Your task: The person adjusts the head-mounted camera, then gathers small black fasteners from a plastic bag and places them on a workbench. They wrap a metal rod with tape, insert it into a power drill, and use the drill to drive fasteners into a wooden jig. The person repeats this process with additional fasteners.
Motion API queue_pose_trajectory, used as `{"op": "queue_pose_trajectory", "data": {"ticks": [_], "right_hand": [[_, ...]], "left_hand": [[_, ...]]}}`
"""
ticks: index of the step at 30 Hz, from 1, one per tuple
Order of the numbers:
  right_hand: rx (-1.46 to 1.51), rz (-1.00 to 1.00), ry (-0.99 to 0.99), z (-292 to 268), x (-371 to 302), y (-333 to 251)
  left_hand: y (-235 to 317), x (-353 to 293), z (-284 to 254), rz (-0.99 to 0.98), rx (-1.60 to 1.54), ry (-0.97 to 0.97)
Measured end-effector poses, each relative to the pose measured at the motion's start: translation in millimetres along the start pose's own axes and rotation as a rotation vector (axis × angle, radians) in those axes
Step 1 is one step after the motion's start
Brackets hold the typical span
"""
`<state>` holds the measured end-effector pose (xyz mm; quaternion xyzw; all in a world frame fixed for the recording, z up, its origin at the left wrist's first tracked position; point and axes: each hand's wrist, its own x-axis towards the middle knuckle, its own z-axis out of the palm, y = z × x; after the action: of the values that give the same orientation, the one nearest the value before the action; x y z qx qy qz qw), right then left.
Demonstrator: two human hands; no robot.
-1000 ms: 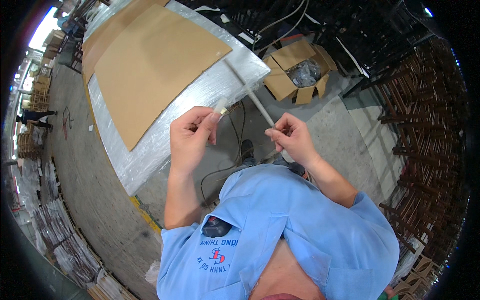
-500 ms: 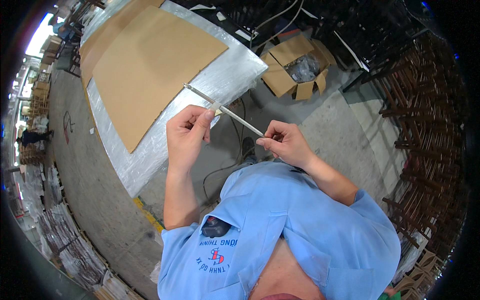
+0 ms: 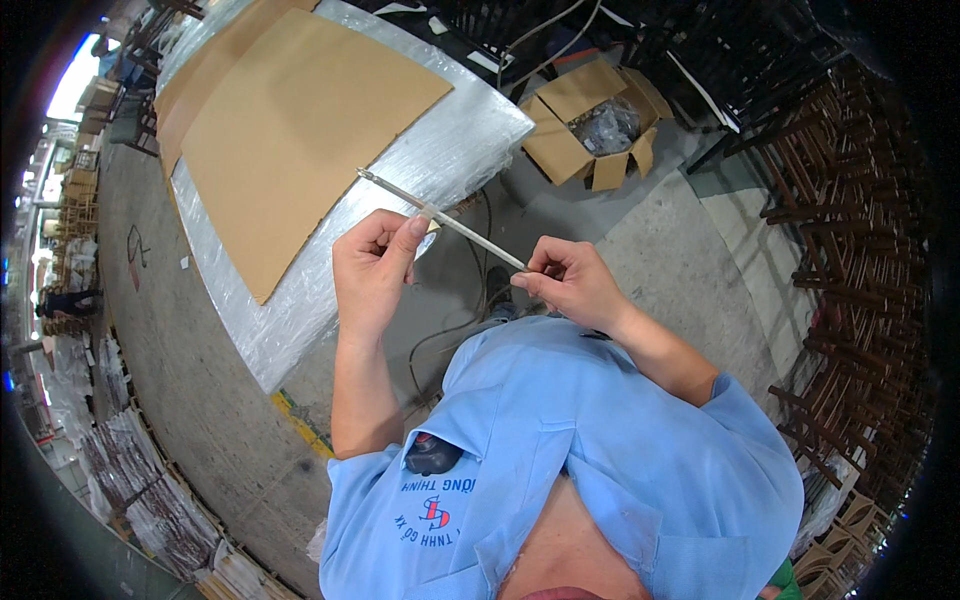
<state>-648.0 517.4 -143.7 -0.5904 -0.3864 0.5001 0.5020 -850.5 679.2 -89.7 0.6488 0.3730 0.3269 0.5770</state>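
Your right hand (image 3: 572, 283) pinches the thin silvery metallic rod (image 3: 482, 243) at four o'clock, seemingly steadying it for your left hand (image 3: 374, 262), pinching a whitish plasticky strip (image 3: 431, 210).

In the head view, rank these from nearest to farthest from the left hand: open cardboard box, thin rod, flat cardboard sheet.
1. Thin rod: at the left hand's fingertips.
2. Flat cardboard sheet: just beyond, ahead.
3. Open cardboard box: ahead, off right.
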Motion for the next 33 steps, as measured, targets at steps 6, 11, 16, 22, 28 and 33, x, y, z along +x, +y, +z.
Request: {"op": "queue_pose_trajectory", "data": {"ticks": [6, 11, 16, 22, 28, 33], "right_hand": [[-0.023, -0.020, -0.004, 0.6, 0.8, 3.4], [-0.036, -0.028, -0.007, 1.3, -0.5, 0.2], [-0.067, -0.026, -0.009, 1.5, -1.6, -1.8], [-0.218, -0.107, 0.045, 5.5, -3.6, -8.1], [-0.501, -0.343, 0.170, 13.3, -4.8, -1.3], [-0.613, -0.383, 0.223, 17.1, -3.6, 4.8]], "left_hand": [[-3.2, -0.6, 2.4, 0.010, -0.027, 0.024], [-2.0, -1.0, 3.2, -0.012, -0.015, 0.041], [-2.9, -2.2, 3.1, -0.008, -0.006, 0.056], [-0.1, -1.8, 3.1, -0.056, 0.104, 0.106], [2.2, 2.6, 8.4, -0.210, 0.195, 0.174], [-7.7, 8.9, 7.3, -0.247, 0.143, 0.118]]}}
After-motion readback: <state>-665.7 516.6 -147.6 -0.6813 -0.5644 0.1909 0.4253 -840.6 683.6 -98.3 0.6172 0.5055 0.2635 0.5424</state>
